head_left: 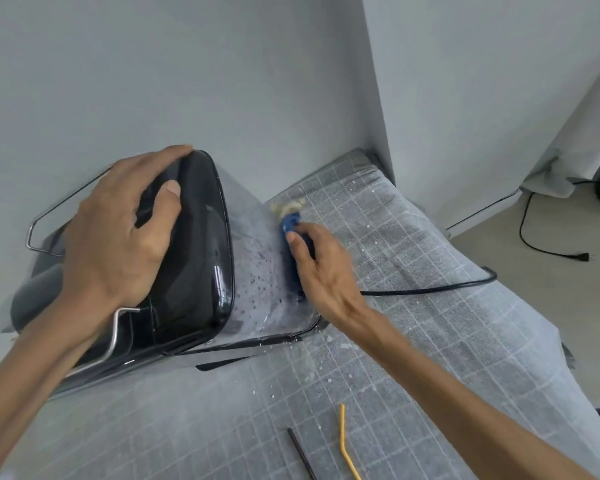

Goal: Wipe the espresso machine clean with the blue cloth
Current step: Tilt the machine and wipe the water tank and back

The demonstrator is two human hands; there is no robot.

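Observation:
The espresso machine [201, 258] stands at the left on a table covered by a grey checked cloth [413, 271]. It has a glossy black top and a metal side spattered with dark specks and wet smears. My left hand [118, 237] lies flat on the black top, fingers spread over its far edge. My right hand [323, 268] presses the bunched blue cloth [290, 223] against the machine's right side, near the bottom. A yellowish clump sits just above the cloth. Most of the cloth is hidden under my fingers.
The machine's black power cord [430, 289] runs right across the table to its edge. A yellow bent straw [345, 445] and a thin dark stick [302, 455] lie near the front. White crumbs dot the cloth. A white wall stands close behind.

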